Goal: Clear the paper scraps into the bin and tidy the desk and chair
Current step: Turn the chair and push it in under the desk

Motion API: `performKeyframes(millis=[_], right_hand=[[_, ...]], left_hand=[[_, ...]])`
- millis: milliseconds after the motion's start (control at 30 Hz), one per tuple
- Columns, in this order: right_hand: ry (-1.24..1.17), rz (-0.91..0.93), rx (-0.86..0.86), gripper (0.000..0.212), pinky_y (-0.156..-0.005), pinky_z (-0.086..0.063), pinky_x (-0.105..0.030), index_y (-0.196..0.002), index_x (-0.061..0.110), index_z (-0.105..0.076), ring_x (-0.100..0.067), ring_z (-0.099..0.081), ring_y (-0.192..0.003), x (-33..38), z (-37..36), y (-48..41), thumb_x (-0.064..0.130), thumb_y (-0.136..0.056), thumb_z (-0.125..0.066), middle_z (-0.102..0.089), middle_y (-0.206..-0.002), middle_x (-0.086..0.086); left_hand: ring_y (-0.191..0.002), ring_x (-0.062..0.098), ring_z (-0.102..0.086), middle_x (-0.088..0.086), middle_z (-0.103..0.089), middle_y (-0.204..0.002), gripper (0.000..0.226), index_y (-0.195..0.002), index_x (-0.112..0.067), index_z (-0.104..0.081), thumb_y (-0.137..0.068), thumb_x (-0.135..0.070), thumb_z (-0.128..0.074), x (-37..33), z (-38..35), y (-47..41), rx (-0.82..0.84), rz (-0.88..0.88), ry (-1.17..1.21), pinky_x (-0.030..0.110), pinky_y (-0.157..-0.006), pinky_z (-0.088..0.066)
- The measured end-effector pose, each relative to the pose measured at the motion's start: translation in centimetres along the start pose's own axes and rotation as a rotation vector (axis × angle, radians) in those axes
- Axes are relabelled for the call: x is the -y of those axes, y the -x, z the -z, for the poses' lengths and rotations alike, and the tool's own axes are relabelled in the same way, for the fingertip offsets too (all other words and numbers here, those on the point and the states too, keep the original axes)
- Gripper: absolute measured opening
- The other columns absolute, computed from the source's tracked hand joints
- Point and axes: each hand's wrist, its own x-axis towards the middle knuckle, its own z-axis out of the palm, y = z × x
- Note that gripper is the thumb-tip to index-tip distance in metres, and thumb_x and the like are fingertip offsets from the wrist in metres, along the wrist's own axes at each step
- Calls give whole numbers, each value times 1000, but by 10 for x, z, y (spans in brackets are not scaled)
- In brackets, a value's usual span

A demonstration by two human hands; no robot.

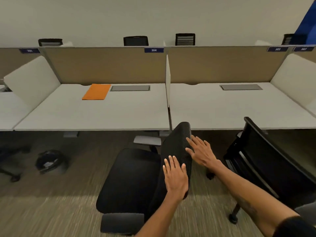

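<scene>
While two hands (176, 178) (202, 153) press, one chair (130, 180) stands.

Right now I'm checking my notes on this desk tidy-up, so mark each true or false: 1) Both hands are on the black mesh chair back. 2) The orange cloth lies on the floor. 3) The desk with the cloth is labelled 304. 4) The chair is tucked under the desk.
1) True: the left hand and right hand rest flat, fingers spread, on the black mesh chair back.
2) False: the orange cloth lies on the white desk, beside a grey hatch.
3) True: the blue label reads 304.
4) False: it stands out on the carpet, turned sideways.
</scene>
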Motion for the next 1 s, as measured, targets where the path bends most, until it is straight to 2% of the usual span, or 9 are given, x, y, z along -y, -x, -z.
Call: performKeyframes(millis=[267, 433, 500, 633, 667, 800, 1000], right_hand=[[41, 198, 72, 61, -125, -6, -46, -158, 28, -10, -19, -2, -153, -34, 13, -41, 52, -104, -23, -2, -167, -1], [72, 326, 107, 61, -125, -2, -44, -158, 28, -9, -18, 3, -153, -40, 14, -70, 54, -104, -21, 0, -166, 0], [103, 376, 118, 62, -125, 0, -44, -158, 29, -9, -17, 5, -153, -45, 12, -81, 55, -103, -20, 1, -166, 1], [139, 472, 154, 64, -125, 3, -43, -157, 28, -15, -15, 5, -153, -46, 6, -95, 60, -102, -17, -3, -166, 1], [148, 494, 169, 64, -125, 4, -43, -157, 28, -17, -15, 5, -153, -45, 3, -99, 60, -101, -16, -5, -166, 1], [158, 540, 159, 64, -124, 8, -44, -154, 29, -27, -15, 5, -153, -46, -8, -105, 62, -101, -13, -11, -166, 1], [125, 605, 126, 62, -123, 11, -47, -148, 34, -41, -14, -2, -153, -45, -16, -112, 63, -100, -13, -24, -163, 4]], left_hand=[[-154, 25, 8, 7, -1, -167, 73, -157, -12, -1, -101, -58, -10, -55, -21, -17, -84, 129, -51, 42, -124, 3], [-154, 26, 9, 7, 1, -167, 80, -157, -11, 2, -96, -63, 1, -70, -33, -30, -133, 210, -85, 44, -123, 5], [-154, 27, 10, 8, 2, -167, 80, -156, -11, 4, -97, -64, -1, -74, -38, -32, -142, 243, -101, 43, -123, 7], [-153, 27, 13, 7, 7, -167, 82, -155, -12, 8, -97, -67, -11, -69, -49, -29, -142, 280, -102, 38, -116, 24], [-153, 28, 13, 6, 7, -167, 83, -155, -13, 10, -97, -68, -12, -66, -51, -29, -142, 291, -104, 39, -116, 24], [-154, 29, 9, 5, 8, -167, 83, -154, -14, 11, -97, -69, -13, -60, -57, -27, -145, 304, -137, 46, -124, 2], [-154, 31, -6, 11, -3, -167, 89, -157, -8, -1, -96, -71, -15, -53, -53, -27, -116, 397, -97, 44, -125, -7]])
